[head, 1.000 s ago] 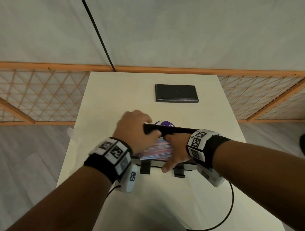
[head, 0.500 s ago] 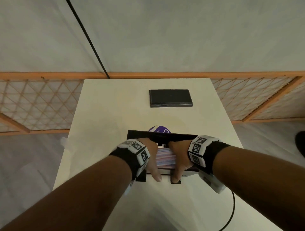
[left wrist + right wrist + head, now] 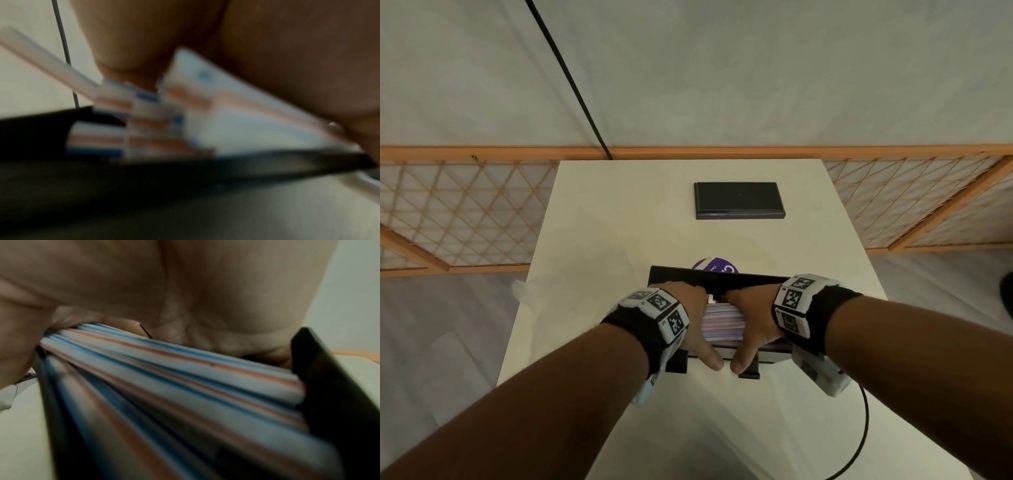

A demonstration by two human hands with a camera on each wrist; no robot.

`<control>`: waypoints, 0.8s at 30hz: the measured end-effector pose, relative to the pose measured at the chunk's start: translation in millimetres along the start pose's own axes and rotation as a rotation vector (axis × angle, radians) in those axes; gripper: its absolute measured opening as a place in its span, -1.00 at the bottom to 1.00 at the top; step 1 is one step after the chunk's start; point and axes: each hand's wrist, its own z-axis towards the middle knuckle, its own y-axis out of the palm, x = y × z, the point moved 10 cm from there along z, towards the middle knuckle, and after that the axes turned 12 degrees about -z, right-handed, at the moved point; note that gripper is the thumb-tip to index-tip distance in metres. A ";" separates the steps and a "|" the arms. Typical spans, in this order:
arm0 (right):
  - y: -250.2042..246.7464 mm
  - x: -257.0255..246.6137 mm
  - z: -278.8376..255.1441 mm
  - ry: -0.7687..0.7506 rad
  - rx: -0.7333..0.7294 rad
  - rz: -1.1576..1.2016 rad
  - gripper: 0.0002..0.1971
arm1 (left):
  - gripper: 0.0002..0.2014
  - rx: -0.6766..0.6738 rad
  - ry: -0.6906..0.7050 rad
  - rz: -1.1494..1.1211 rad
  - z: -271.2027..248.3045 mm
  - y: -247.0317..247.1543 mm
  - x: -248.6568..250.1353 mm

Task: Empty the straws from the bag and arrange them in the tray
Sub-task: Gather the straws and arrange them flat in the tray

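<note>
A bundle of white straws [image 3: 722,322] with red and blue stripes lies lengthwise in a black tray [image 3: 717,279] near the table's front. My left hand [image 3: 697,325] and right hand [image 3: 751,322] clasp the bundle from above, close together. Their fingers curl over the far side and their thumbs hook over the near rim. The left wrist view shows the straws [image 3: 205,129] blurred under my palm, above the tray [image 3: 123,186]. The right wrist view shows the straws [image 3: 185,378] ending against the tray's end wall [image 3: 329,386]. A purple label [image 3: 717,268] peeks out behind the tray.
A flat black rectangular piece [image 3: 739,200] lies further back on the pale table [image 3: 602,246]. Crumpled clear plastic [image 3: 518,287] hangs at the table's left edge. A black cable [image 3: 859,438] loops at the front right. Wooden lattice panels [image 3: 465,219] flank the table.
My left hand came off the tray's far left corner and settled on the straws beside my right hand. Both thumbs now hook over the near rim.
</note>
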 end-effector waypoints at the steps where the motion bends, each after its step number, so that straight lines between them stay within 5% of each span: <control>1: 0.8 -0.2 -0.5 -0.001 -0.007 -0.002 -0.02 | -0.09 -0.010 -0.001 -0.017 0.2 0.4 0.5; 5: 1.7 -0.3 -2.0 -0.006 -0.042 0.018 0.01 | -0.16 -0.048 0.003 -0.047 0.9 2.5 1.2; 13: 1.1 -14.4 0.0 -0.058 -0.071 0.067 0.07 | 0.13 -0.090 0.120 -0.106 -6.5 17.5 2.1; 24: 9.7 -24.9 2.3 -0.074 -0.090 -0.019 0.11 | 0.05 0.012 0.046 0.051 -16.4 12.5 -0.2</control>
